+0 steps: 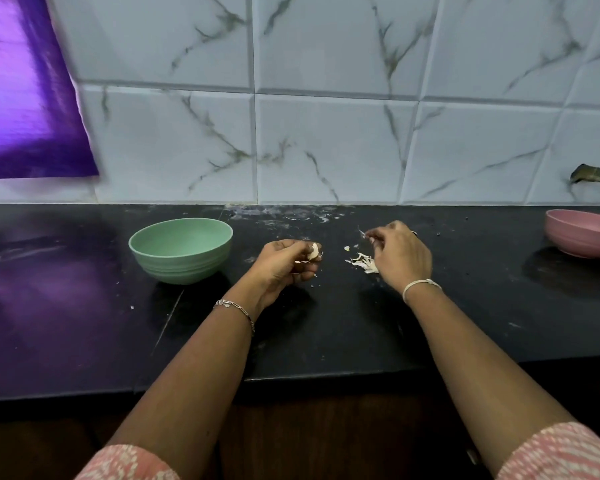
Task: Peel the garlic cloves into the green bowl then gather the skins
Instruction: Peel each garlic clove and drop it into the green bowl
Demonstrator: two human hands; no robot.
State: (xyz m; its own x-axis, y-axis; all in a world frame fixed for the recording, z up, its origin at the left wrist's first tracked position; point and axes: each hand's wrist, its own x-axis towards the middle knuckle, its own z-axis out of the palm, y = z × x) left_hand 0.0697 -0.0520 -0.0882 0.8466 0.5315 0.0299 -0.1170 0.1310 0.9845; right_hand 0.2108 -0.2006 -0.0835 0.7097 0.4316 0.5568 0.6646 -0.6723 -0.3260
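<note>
Two hands are at work over the black surface; the left hand grasps a garlic clove at its fingertips, the clove's long axis roughly upright and leaning a little to the right, with a flake of skin hanging beside it. The green bowl stands to the left of that hand, near but apart from it; the left hand is much the nearer of the two, so dropping the clove in looks like a short move leftward and slightly farther back. The right hand has its fingers curled and seems to pinch a thin skin sliver at their tips; a pile of skins lies on the surface just left of it, between the two hands. Seen from behind, the right fingertips are mostly hidden, so that pinch is a judgement; the bowl's near rim hides its bottom, so any cloves inside cannot be seen; whether the held clove is fully bare cannot be told; a pink bowl at far right is cut off by the edge.
</note>
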